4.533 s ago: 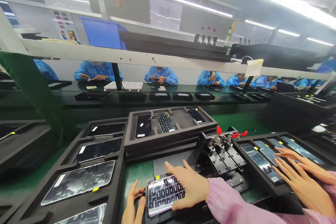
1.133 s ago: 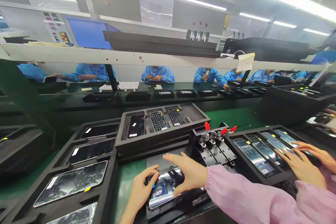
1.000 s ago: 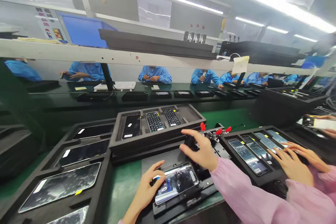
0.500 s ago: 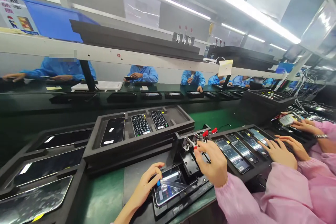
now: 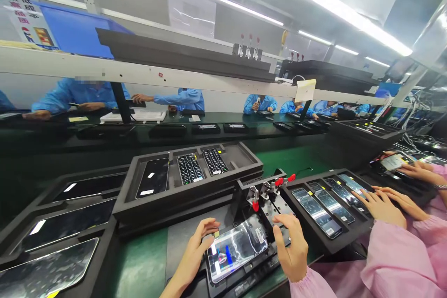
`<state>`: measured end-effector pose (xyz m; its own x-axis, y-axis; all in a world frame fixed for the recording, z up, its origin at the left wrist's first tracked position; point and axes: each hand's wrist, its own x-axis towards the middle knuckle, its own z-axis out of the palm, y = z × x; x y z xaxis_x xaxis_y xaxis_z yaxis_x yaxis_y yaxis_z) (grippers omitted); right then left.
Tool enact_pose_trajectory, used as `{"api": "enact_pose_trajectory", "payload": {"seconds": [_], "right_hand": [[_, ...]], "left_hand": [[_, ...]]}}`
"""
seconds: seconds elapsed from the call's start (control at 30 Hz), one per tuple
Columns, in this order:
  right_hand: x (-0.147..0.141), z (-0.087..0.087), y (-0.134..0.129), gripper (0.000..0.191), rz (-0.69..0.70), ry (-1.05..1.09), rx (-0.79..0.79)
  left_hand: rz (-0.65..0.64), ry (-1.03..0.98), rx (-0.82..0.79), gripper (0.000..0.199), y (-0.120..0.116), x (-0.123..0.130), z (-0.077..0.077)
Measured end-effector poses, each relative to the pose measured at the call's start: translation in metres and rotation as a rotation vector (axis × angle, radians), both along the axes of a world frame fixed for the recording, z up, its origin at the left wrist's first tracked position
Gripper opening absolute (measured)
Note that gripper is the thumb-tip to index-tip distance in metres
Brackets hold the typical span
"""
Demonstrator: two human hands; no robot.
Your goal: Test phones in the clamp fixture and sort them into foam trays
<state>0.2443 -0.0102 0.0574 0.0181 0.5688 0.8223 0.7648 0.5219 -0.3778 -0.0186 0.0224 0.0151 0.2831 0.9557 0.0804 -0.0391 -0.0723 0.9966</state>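
Observation:
A phone with a glossy, film-covered screen [image 5: 237, 249] lies in the black clamping fixture [image 5: 244, 284] in front of me, blue and white patches showing on its glass. My left hand [image 5: 197, 249] is curled at its upper left corner, thumb and fingers closed on the edge beside a small yellow tab [image 5: 216, 233]. Just past the phone's right end, my right hand [image 5: 291, 244] hovers with thumb and fingers apart, holding nothing. Behind the phone stand toggle clamps with red handles [image 5: 255, 206]; the nearest handle hangs down. The fingertips behind the phone's edge are partly hidden.
Foam trays surround the fixture: one with keypad-patterned panels [image 5: 190, 169] behind, one with dark screens [image 5: 70, 223] at left, one with phones [image 5: 317, 212] at right. A co-worker's hand [image 5: 382, 207] rests over the right tray. People in blue sit opposite.
My right hand has let go of the nearest clamp handle and moved down and right, its fingers opening. The handle now points down, and more of the phone's right end shows.

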Motion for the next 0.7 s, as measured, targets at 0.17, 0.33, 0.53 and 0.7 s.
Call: {"api": "enact_pose_trajectory", "payload": {"seconds": [0.17, 0.33, 0.53, 0.7], "right_hand": [[-0.002, 0.011, 0.019, 0.017, -0.014, 0.034, 0.007], [-0.016, 0.017, 0.040, 0.005, -0.027, 0.052, -0.205], [-0.026, 0.013, 0.050, 0.018, 0.035, 0.148, -0.409], [-0.026, 0.015, 0.051, 0.021, 0.077, 0.208, -0.446]], "left_hand": [[0.008, 0.021, -0.005, 0.031, 0.000, -0.001, -0.001], [0.020, 0.096, -0.035, 0.034, 0.001, -0.001, -0.004], [-0.001, 0.151, -0.033, 0.035, 0.001, -0.001, -0.005], [-0.007, 0.165, -0.016, 0.035, 0.000, -0.001, -0.003]]}}
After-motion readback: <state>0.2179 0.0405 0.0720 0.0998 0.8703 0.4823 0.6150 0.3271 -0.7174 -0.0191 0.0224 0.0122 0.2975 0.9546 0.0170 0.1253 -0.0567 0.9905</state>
